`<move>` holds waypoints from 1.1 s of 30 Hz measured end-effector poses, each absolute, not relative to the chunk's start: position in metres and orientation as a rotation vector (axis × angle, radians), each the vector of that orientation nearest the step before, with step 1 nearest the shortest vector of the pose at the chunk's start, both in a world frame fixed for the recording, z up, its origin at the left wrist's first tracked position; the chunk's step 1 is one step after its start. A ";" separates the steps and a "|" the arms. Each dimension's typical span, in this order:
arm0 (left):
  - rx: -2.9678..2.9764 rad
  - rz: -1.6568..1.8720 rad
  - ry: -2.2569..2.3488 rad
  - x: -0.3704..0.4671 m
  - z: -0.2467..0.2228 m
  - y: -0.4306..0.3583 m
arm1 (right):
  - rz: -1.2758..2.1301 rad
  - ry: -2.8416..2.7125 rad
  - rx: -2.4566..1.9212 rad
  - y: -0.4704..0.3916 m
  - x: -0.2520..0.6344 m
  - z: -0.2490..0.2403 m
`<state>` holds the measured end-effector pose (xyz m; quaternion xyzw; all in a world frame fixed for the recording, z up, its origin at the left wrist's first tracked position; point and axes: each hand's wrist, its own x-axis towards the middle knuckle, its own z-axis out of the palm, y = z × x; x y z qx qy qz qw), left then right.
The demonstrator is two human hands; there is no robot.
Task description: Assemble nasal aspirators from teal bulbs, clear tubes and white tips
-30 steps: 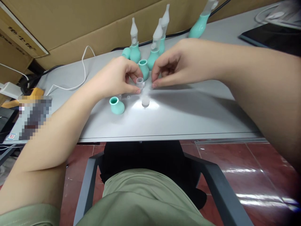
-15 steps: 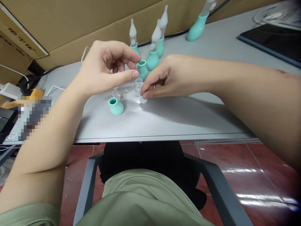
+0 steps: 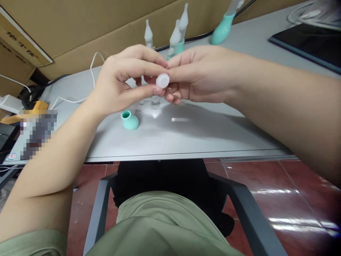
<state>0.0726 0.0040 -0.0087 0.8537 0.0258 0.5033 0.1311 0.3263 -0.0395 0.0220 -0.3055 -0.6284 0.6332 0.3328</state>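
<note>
Now your left hand (image 3: 128,73) and right hand (image 3: 205,73) meet, with fingers of both on the white round piece (image 3: 162,81) between them. Past your hands, tall pieces with white tips (image 3: 175,36) look all put together. Some work seems left: the open green bulb (image 3: 130,122) by your left hand has no top. Unlike half a second ago, your hands are close together, and the white round piece is up off the desk (image 3: 186,142).

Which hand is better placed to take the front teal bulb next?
Probably the left hand: it is closer to the teal bulb than the right hand is, though both meet at the white round piece.
</note>
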 end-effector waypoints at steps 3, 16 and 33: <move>2.439 1.517 0.043 0.066 -0.005 0.013 | 1.315 -1.628 -0.804 -0.049 0.323 0.026; 2.290 1.241 0.627 0.067 0.005 -0.012 | 0.648 -1.746 -0.495 -0.044 0.328 0.003; 2.252 1.006 0.466 0.059 -0.004 0.016 | 0.971 -1.811 -0.575 -0.038 0.332 0.013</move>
